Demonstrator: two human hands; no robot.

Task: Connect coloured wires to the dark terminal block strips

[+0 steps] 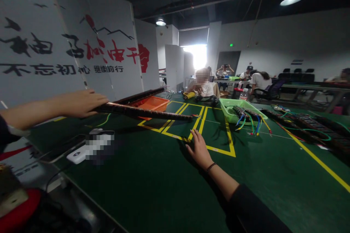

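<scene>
My left hand [83, 103] is wrapped round the near end of a long black strip [147, 113], which it holds above the green table [153, 174]. Small coloured wire ends show at the strip's far tip. Behind the strip, partly covered by it, sits an orange basket [157, 104]. My right hand [201, 150] is over the table beside the yellow tape lines [221, 150], its fingers apart and nothing in them. It is nearest to the strip's far tip, not touching it.
A green basket [228, 116] holds black parts with coloured wires. More black strips [311, 125] lie at the right. A white device [82, 151] with a cable is at the left edge. A person [206, 89] sits across the table; other people are farther back.
</scene>
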